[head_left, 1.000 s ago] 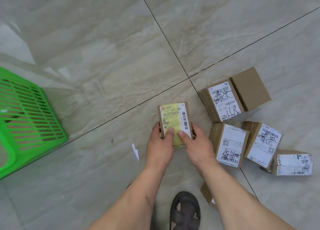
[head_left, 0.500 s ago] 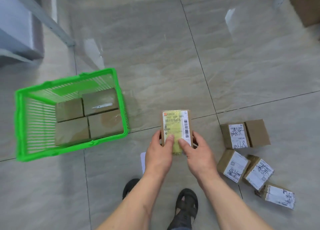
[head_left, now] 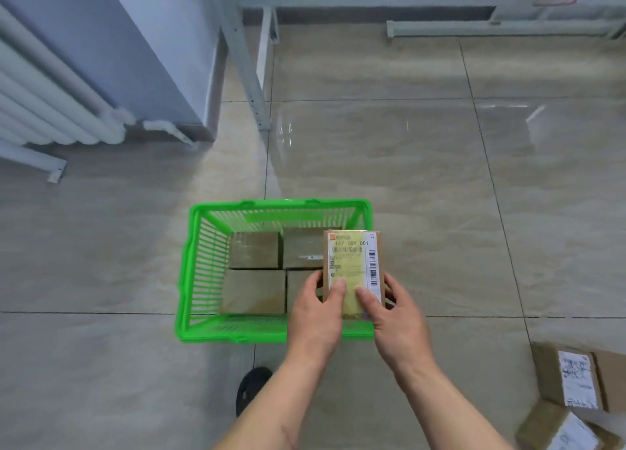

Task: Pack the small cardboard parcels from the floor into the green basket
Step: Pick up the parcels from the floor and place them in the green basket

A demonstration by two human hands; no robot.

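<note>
A parcel w/ a yellowish label is gripped by both hands over the basket's right side: left hand w/ thumb on the label & fingers curled round the left edge, right hand likewise on the right edge. The green basket is set on the floor, just ahead of the person. Inside it, 4 brown boxes are laid flat in a 2x2 block: far-left box, far-right box, near-left box, & a near-right one mostly hidden by the left hand. 2 more labelled parcels are seen on the floor at lower right, well apart from the basket. A radiator is seen at upper left
</note>
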